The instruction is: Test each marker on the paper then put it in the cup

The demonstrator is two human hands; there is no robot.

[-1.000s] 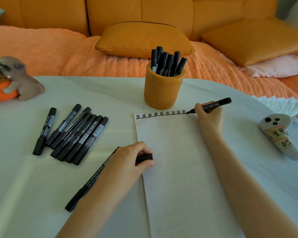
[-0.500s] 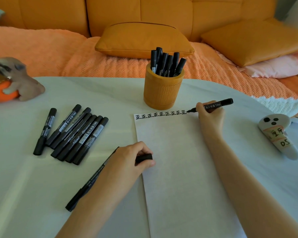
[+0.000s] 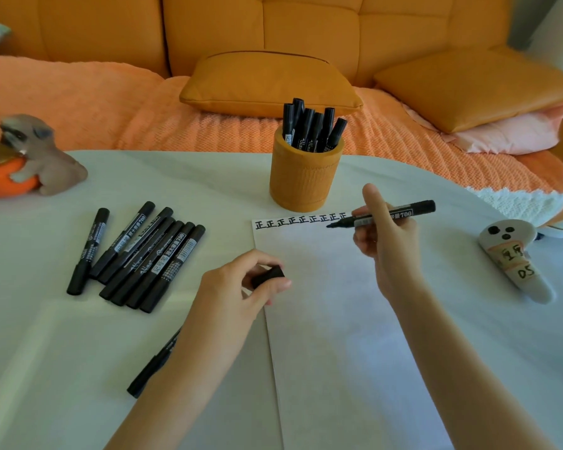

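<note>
Black ink is running in a row of characters (image 3: pixel 301 219) along the paper's (image 3: pixel 332 319) top edge. At 2 o'clock from the sheet's middle, the right hand (image 3: pixel 384 237) is pinching an uncapped marker (image 3: pixel 382 217) between thumb and fingers, its nib pointing to 9 o'clock just above the sheet. At 9 o'clock, the left hand (image 3: pixel 241 287) is curling around the cap (image 3: pixel 268 277), thumb and forefinger gripping it. Capped markers are standing in the cup (image 3: pixel 306 177) at 12 o'clock; others (image 3: pixel 137 254) are lying well to 10 o'clock.

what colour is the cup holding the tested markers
The cup is mustard orange with a faint ribbed texture, close to the sofa's colour. The head view, the only one, shows it clearly.
</note>
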